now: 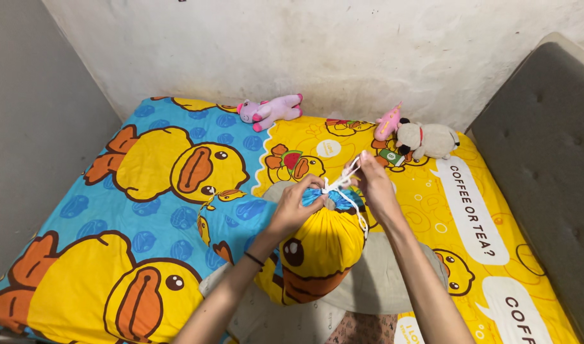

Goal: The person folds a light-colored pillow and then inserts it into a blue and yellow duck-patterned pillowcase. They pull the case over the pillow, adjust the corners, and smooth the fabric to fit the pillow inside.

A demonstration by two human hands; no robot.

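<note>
Bundle [320, 245] in duck-print cloth, lying at the near edge of the bed [113, 191] on a grey pillow [394, 280]; neck gathered and bound with white cord [343, 191]; by the look of it, caught mid-knot, with the cord not yet drawn tight; next called for a firm pull apart while keeping the gathered cloth pinched. Left hand [298, 204] closed over the neck, fingers curled down on cloth and cord, wrist bent; right hand [371, 181] raised, fingertips pinching the cord's end taut, forearm angled in from below. Plush toys [269, 110] along the far wall.
</note>
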